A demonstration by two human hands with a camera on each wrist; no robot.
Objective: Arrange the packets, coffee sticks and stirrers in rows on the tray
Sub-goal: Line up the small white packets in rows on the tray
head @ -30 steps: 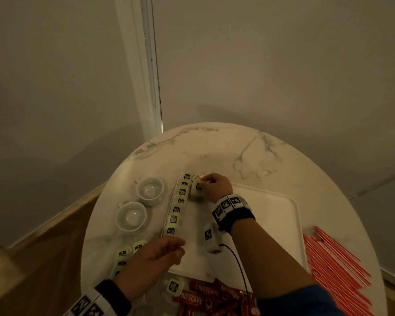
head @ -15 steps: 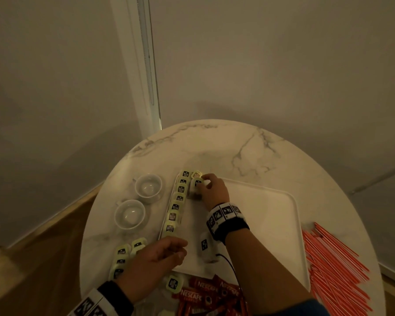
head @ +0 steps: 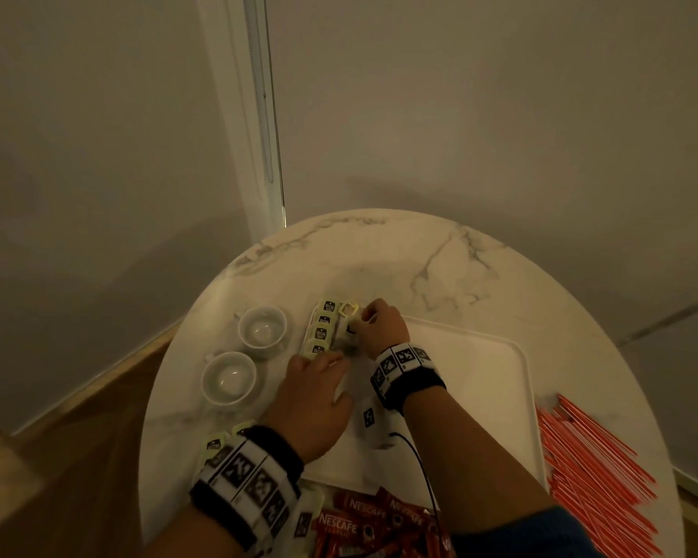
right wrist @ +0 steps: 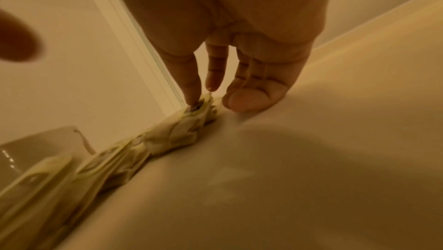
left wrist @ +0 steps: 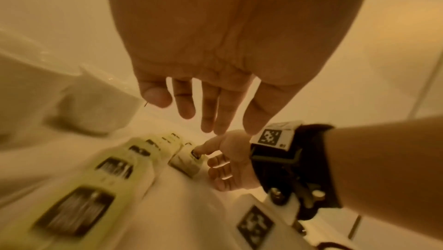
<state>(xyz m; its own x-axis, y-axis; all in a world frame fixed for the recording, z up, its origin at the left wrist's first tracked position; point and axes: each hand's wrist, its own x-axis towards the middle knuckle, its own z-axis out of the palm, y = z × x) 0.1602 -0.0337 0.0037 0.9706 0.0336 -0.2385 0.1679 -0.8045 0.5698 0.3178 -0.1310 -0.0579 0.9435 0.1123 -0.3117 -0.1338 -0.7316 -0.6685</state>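
Note:
A white tray (head: 472, 396) lies on the round marble table. A row of pale yellow packets (head: 321, 334) runs along its left edge. My right hand (head: 359, 322) is at the tray's far left corner, one straight fingertip pressing a packet (right wrist: 199, 108) that lies beside the row, its other fingers curled in. My left hand (head: 323, 364) hovers over the row just behind it, fingers straight and holding nothing (left wrist: 210, 114). Loose packets (head: 214, 445) lie off the tray by my left wrist. Red coffee sticks (head: 363, 521) lie at the near edge, red stirrers (head: 593, 461) on the right.
Two empty white cups (head: 262, 330) (head: 228, 378) stand left of the tray, close to the packet row. The table's rim curves just beyond the cups and the stirrers. A wall and a window frame stand behind the table.
My left hand has moved forward from the tray's near left corner to the packet row, close to my right hand. The right hand has stayed at the far left corner.

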